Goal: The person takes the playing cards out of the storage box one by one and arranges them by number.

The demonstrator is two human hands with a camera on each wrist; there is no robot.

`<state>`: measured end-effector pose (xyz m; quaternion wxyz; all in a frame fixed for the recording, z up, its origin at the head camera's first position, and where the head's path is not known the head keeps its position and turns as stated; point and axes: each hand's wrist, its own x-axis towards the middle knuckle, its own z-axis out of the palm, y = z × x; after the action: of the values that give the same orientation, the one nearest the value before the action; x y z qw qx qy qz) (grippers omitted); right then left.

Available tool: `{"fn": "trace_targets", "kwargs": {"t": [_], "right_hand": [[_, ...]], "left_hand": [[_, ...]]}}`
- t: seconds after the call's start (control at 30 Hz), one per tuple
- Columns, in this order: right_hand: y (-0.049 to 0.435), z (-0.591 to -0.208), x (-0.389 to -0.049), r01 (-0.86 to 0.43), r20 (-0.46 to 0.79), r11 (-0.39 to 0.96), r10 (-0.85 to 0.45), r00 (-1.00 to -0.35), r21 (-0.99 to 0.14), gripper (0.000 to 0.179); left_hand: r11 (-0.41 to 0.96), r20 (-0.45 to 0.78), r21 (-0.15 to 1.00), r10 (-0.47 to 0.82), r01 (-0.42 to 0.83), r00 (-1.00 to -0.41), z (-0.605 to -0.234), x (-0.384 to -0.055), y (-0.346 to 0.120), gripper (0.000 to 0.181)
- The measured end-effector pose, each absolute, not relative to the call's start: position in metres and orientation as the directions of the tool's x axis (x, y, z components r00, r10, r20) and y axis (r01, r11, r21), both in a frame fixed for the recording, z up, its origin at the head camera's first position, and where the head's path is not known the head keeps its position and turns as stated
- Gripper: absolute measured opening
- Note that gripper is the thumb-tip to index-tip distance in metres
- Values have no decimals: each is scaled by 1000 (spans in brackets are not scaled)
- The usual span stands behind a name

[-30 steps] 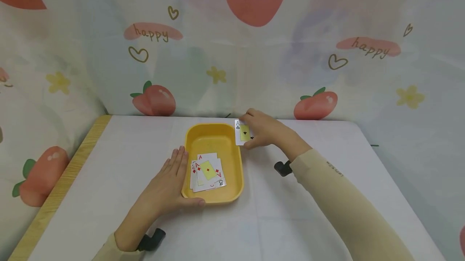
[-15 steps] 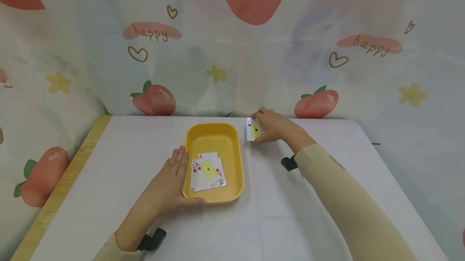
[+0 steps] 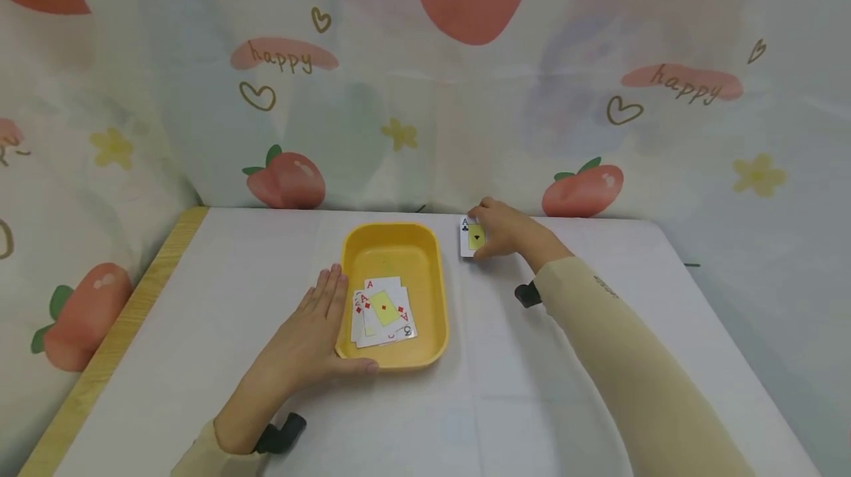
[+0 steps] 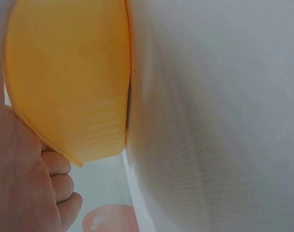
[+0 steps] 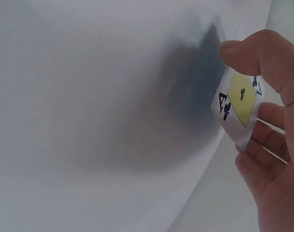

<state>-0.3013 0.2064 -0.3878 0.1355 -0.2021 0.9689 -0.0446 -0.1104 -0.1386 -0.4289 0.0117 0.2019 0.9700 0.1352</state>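
My right hand (image 3: 508, 230) pinches a playing card, the ace of clubs (image 3: 473, 236), between thumb and fingers, to the right of the tray near the table's back edge. In the right wrist view the ace faces the thumb side, its shadow cast on the white cloth. My left hand (image 3: 299, 340) rests against a yellow plastic tray (image 3: 425, 281), its straight fingers along the left rim and the thumb along the near rim. A few overlapping cards lie face up in the tray's near half, with the ace of diamonds (image 3: 383, 309) on top.
White cloth (image 3: 552, 403) covers most of the table, and a wooden strip (image 3: 120, 322) shows along its left edge. A fruit-printed curtain (image 3: 372, 86) hangs behind. Each wrist carries a small black camera mount (image 3: 282, 433).
My right hand has moved the ace of clubs from over the tray's right rim to the right and slightly back. The left hand and the tray have stayed in place.
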Motion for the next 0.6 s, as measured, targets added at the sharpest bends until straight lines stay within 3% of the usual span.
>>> {"fn": "trace_targets", "kwargs": {"t": [0.6], "right_hand": [[203, -403, -309, -297, -332, 939, -340, -880, -174, 78]], "left_hand": [[881, 31, 275, 392, 385, -920, -426, -110, -139, 142]]}}
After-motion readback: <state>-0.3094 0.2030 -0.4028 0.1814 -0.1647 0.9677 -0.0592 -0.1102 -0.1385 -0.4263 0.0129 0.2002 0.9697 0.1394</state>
